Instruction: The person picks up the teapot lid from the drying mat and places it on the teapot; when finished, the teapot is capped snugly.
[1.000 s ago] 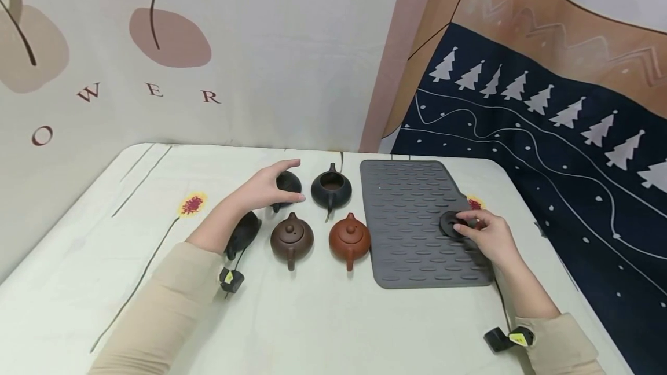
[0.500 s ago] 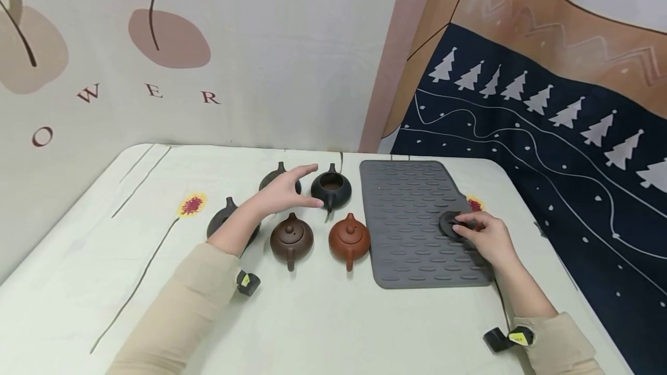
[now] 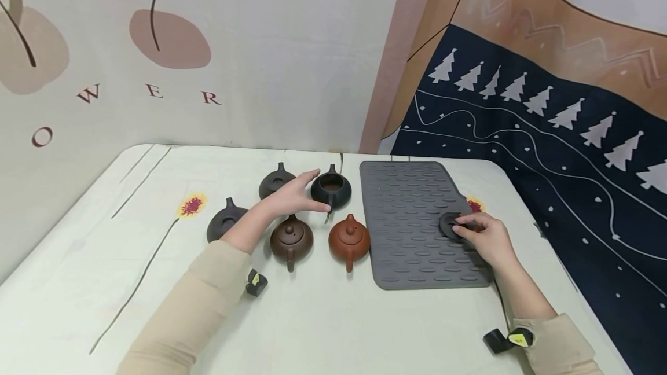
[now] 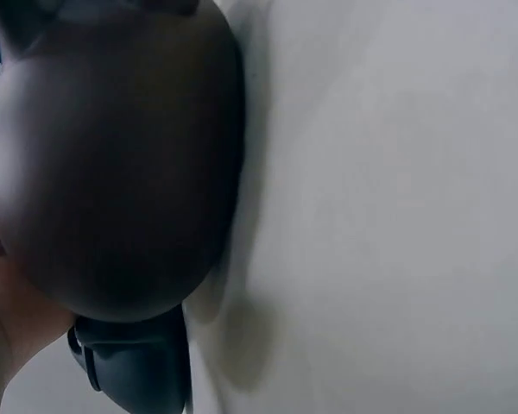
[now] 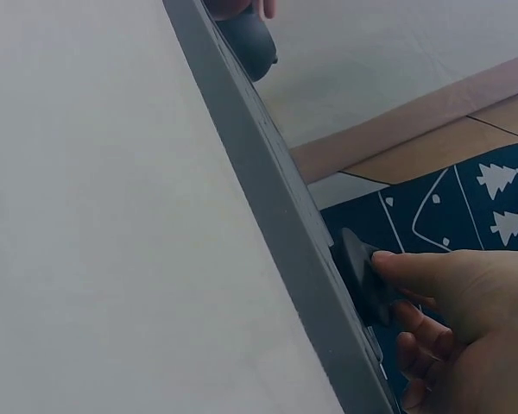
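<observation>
In the head view my left hand (image 3: 294, 197) reaches over the table with thumb and fingers spread. It is right beside a lidless black teapot (image 3: 339, 192), the thumb tip overlapping the pot's handle. On the grey mat (image 3: 411, 259), my right hand (image 3: 492, 239) pinches a dark round teapot lid (image 3: 448, 224). The right wrist view shows this lid (image 5: 358, 276) tilted on edge close to the mat, between thumb and fingers. A dark brown teapot (image 3: 292, 242) stands below my left hand; it looms large as a brown pot (image 4: 112, 164) in the left wrist view.
A reddish-brown lidded teapot (image 3: 349, 242) stands against the mat's left edge. Two dark teapots are further left, one at the back (image 3: 274, 181) and one partly behind my left forearm (image 3: 224, 219). A patterned cloth (image 3: 521, 132) hangs behind the table's right side.
My left hand has moved right, from over the back-left dark teapot to the lidless black one. The right hand and the lid have stayed in place.
</observation>
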Action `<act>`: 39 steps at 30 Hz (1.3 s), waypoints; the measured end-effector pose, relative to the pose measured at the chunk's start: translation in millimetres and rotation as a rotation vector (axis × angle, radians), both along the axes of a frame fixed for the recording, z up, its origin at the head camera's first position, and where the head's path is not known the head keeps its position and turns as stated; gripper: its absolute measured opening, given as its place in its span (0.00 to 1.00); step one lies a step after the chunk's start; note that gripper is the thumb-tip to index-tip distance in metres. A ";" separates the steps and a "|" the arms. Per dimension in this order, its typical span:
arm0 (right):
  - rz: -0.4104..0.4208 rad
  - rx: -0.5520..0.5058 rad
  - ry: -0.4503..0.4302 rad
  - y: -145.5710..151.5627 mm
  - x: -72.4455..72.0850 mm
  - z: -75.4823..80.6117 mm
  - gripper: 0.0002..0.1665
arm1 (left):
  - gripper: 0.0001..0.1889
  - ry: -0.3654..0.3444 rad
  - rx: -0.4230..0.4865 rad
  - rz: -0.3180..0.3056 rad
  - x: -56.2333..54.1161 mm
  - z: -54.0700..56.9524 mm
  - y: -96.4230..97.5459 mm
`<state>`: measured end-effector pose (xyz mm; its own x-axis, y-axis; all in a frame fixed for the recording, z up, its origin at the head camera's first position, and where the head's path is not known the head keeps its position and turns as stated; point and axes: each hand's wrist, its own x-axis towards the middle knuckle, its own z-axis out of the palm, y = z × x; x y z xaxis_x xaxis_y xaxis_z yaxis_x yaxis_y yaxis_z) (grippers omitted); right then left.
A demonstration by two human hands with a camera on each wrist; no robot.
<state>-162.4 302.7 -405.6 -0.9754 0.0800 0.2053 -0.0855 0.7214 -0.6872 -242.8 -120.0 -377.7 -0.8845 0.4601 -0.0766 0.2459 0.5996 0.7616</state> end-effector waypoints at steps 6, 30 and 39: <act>-0.004 -0.004 -0.001 -0.7 0.9 -0.2 0.11 | 0.57 -0.021 0.007 -0.012 -1.5 -4.5 4.4; 0.009 -0.001 0.031 -5.8 1.0 0.8 0.09 | 0.56 -0.048 0.023 0.034 -1.0 -14.1 7.7; 0.030 0.002 0.049 -18.2 2.3 13.9 0.11 | 0.56 -0.042 0.015 0.037 -0.1 -12.6 7.5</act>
